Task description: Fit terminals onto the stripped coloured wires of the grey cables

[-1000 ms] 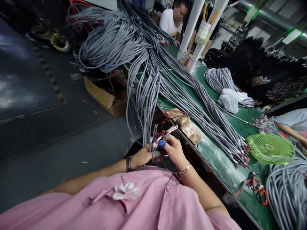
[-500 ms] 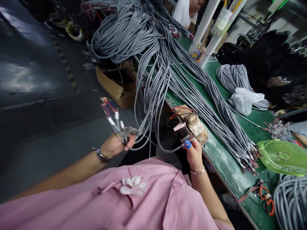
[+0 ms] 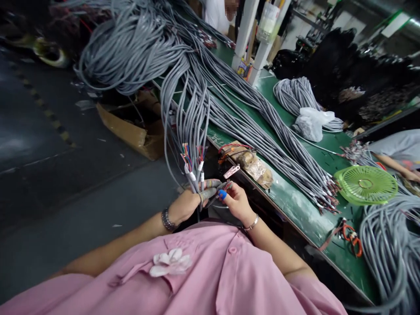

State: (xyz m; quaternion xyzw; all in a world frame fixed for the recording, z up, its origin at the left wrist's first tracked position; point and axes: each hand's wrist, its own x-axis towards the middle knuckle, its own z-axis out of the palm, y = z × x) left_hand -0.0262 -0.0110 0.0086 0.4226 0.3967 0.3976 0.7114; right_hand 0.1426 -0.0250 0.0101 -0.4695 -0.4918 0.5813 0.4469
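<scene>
Closed around several grey cable ends [image 3: 195, 185], the left hand [image 3: 187, 204] holds them just in front of the pink shirt [image 3: 203, 271], short of the green bench [image 3: 295, 210]. Their long axes run away from the body, leaning left or nearly straight, with splayed coloured wires [image 3: 185, 153] at the far tips beyond white bands [image 3: 192, 176]. Just beside, the right hand [image 3: 241, 203], a blue cover [image 3: 222, 194] on its thumb, pinches thin reddish wires [image 3: 228, 185]; which way these point is too small to tell. Just past the right hand is a pink clip [image 3: 231, 172], near a wrapped block [image 3: 259, 173] at the bench edge. To the right lie an orange-handled tool [image 3: 352, 240] and a green fan [image 3: 365, 184]. Long grey cables [image 3: 262, 144] stretch diagonally across the bench, their wire ends toward the fan. Farther off, a plastic bag [image 3: 313, 124] sits by a cable coil [image 3: 295, 94], and a person in white [image 3: 215, 15] is beyond.
</scene>
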